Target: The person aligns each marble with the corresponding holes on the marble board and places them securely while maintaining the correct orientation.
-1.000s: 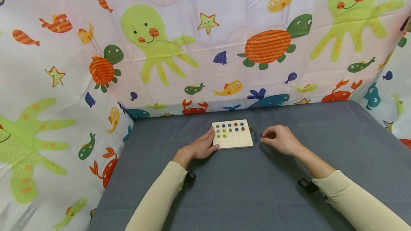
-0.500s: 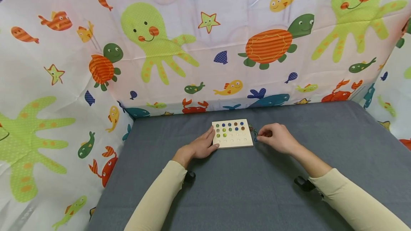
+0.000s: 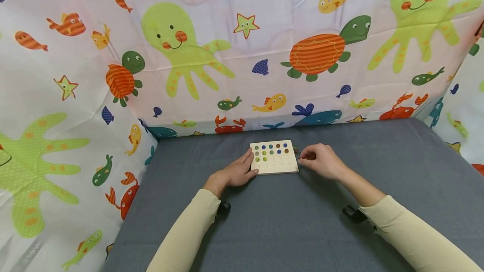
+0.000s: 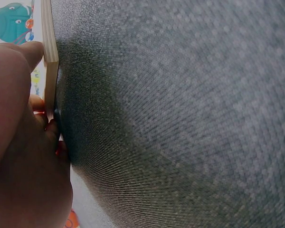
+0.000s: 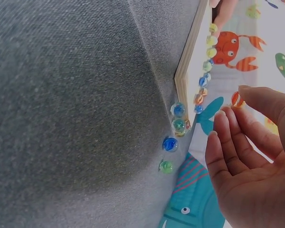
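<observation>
A pale wooden board [image 3: 280, 170] with rows of round hollows lies on the grey cloth, its back rows holding glass marbles. My left hand [image 3: 237, 173] grips the board's left side, thumb at the near corner and fingers along the edge. In the left wrist view, the board's layered edge [image 4: 50, 85] shows against the thumb and fingers. Just off the board's right side, my right hand [image 3: 321, 160] pinches an orange and clear marble [image 5: 236, 99] between thumb and forefinger. In the right wrist view its other fingers [image 5: 218, 159] are loosely bent.
Several loose marbles rest on the cloth beside the board, among them a blue marble [image 5: 170, 144] and a green marble [image 5: 166, 166]. Behind the grey-covered table [image 3: 276, 221] hangs a curtain [image 3: 227, 53] printed with sea animals.
My right hand has moved left, closer to the board's right edge, and now covers some loose marbles in the head view. The left hand and the board stay in place.
</observation>
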Action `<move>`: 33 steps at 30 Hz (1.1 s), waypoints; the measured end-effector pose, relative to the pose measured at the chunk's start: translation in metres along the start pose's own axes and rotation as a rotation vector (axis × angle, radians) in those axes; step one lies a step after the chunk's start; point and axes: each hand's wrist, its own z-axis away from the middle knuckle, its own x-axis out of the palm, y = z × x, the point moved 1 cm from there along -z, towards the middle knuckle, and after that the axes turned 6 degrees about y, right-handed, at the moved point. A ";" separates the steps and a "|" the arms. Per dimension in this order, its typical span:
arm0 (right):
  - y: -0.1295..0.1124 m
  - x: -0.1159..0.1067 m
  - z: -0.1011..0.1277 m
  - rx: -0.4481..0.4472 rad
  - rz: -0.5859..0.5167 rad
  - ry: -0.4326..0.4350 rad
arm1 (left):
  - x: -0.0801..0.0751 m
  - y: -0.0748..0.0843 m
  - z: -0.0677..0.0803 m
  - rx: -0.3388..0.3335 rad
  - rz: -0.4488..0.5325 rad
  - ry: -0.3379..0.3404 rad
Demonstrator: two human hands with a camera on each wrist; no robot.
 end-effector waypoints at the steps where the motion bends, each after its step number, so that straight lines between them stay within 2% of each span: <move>1: 0.000 0.001 -0.001 0.000 0.002 0.000 | 0.001 -0.001 0.000 0.001 0.001 0.001; 21: -0.014 0.005 -0.008 -0.038 0.000 0.009 | -0.003 0.004 0.002 -0.007 -0.040 0.002; 33: -0.021 0.009 -0.014 -0.040 -0.011 0.003 | 0.003 -0.004 -0.006 -0.002 -0.042 -0.001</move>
